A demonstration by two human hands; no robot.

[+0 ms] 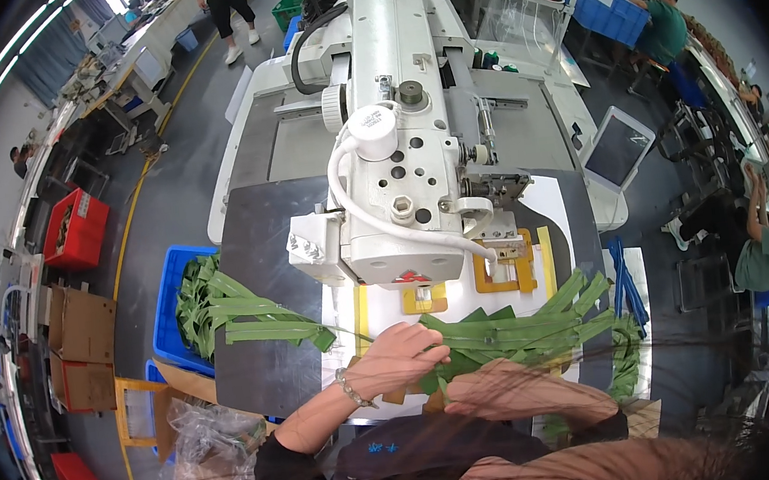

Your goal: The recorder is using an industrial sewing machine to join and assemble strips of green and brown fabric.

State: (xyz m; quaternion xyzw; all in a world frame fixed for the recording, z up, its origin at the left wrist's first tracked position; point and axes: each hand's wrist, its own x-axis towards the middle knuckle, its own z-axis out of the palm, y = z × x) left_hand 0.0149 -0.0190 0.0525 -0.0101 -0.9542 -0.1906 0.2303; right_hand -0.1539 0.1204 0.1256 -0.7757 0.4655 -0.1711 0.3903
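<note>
A large white industrial sewing machine (403, 144) stands over a dark work plate (258, 244) with yellow clamp frames (510, 274) under its head. A pile of green fabric strips (525, 328) lies on the plate in front of me. My left hand (397, 359), with a bracelet at the wrist, presses on the near end of those strips, fingers curled over them. My right hand (503, 389) lies just below it, gripping the same strips at the plate's front edge. More green strips (261, 314) hang over the plate's left side.
A blue bin (172, 309) of green strips stands at my left, with cardboard boxes (82, 347), a red crate (74, 230) and a clear plastic bag (205, 451) nearby. A tablet screen (617, 150) sits right of the machine. Other people work at benches far left, back and right.
</note>
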